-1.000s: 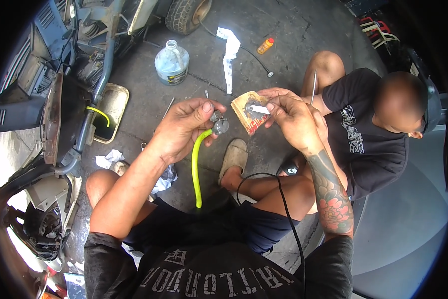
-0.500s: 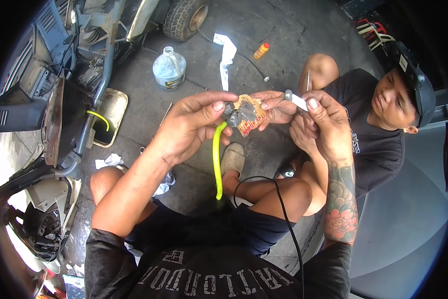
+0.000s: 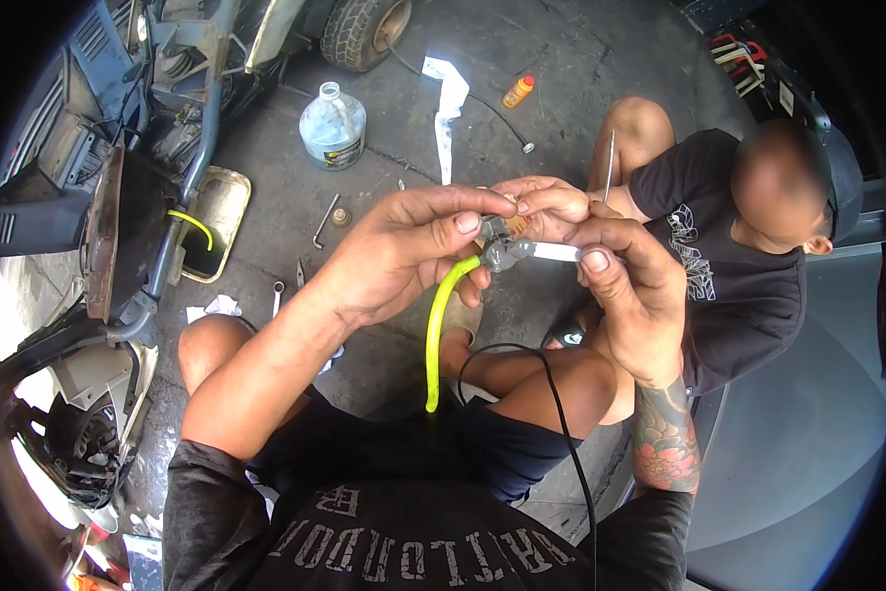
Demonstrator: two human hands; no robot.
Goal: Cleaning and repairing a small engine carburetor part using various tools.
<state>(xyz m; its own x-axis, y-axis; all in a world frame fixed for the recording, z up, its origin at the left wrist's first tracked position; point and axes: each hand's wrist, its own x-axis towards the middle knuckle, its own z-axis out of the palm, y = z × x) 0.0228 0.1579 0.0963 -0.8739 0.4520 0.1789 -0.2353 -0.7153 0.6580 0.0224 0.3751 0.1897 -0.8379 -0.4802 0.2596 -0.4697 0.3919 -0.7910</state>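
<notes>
Gripping the small grey fitting at its three o'clock, the left hand lets a yellow-green tube hang toward seven, while the right hand pinches a white strip whose grey-smeared tip meets the fitting at that hand's nine o'clock.

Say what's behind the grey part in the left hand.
A tan card and co-worker's hand partly show behind the grey part; whatever it and the left hand cover is hidden.
</notes>
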